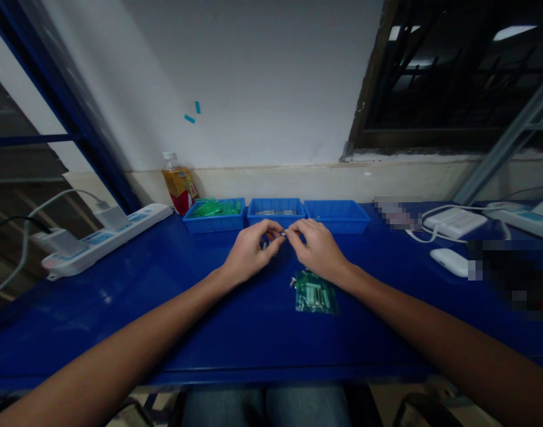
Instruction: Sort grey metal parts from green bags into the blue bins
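My left hand (253, 249) and my right hand (318, 248) meet above the blue table, in front of the bins. A small shiny metal part (283, 234) is pinched between the fingertips of both hands; its exact kind is too small to make out. More small metal pieces (264, 244) show under my left fingers, partly hidden. Below my right hand lies a green-tinted plastic bag (316, 302) with several silver cylindrical pieces in it. Beside the bag's upper left corner is a small loose metal piece (292, 282) that looks like a screw.
Three blue bins line the wall: the left bin (215, 223) holds green plastic bags, the middle bin (275, 220) metal pieces, and the right bin (342, 224) stands beside them. A drink bottle (178, 181), a left power strip (111, 237), a white charger (456, 222) and a white case (449, 261) surround them.
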Motion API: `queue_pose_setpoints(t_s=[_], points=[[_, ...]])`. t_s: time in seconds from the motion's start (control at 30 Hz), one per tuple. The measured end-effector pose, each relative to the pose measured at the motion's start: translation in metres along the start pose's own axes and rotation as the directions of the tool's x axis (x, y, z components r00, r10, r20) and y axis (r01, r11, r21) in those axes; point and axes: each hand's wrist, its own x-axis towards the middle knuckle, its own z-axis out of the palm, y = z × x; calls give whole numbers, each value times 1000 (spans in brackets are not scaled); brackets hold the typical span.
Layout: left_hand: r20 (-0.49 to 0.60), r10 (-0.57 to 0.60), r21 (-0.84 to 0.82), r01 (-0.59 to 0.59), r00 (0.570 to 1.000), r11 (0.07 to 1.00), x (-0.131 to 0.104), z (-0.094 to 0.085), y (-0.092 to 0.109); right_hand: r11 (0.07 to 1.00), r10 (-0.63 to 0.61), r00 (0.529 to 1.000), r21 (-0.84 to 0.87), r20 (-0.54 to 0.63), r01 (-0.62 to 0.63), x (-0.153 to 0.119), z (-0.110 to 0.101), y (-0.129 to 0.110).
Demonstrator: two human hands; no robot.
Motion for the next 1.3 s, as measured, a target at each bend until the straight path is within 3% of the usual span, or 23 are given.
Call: queue_pose_setpoints(t_s=[0.23, 0.4, 0.57, 0.63, 0.73, 0.83, 0.93, 1.07, 1.3], points=[[7, -149, -118, 149, 989, 982, 1, -1, -1, 998, -68, 998, 9, -6, 68, 0, -5, 0], [86, -201, -241, 216, 976, 946, 0, 1, -2, 979, -201, 978, -27, 59, 203, 1, -11, -2], [206, -190, -220, 235, 960, 947, 0, 0, -3, 975, -214, 974, -52, 74, 218, 5, -15, 5], [326, -124, -143, 178, 937, 974, 0, -1, -1, 981, -164, 986, -101, 31, 166, 8, -18, 17], [493, 60, -52, -40, 868, 998, -3, -3, 3, 977, -34, 997, -213, -64, 20, 13, -22, 44], [558, 198, -22, -224, 806, 974, -5, -7, 9, 941, 90, 989, -316, -119, -124, 14, -24, 71], [603, 222, -4, -276, 766, 961, -6, -10, 13, 902, 166, 978, -381, -125, -202, 13, -22, 86], [614, 208, 26, -282, 761, 959, -5, -11, 14, 884, 200, 973, -408, -111, -228, 13, -17, 86], [581, 167, 64, -249, 797, 966, -4, -8, 10, 894, 202, 975, -389, -94, -223, 12, -15, 82]])
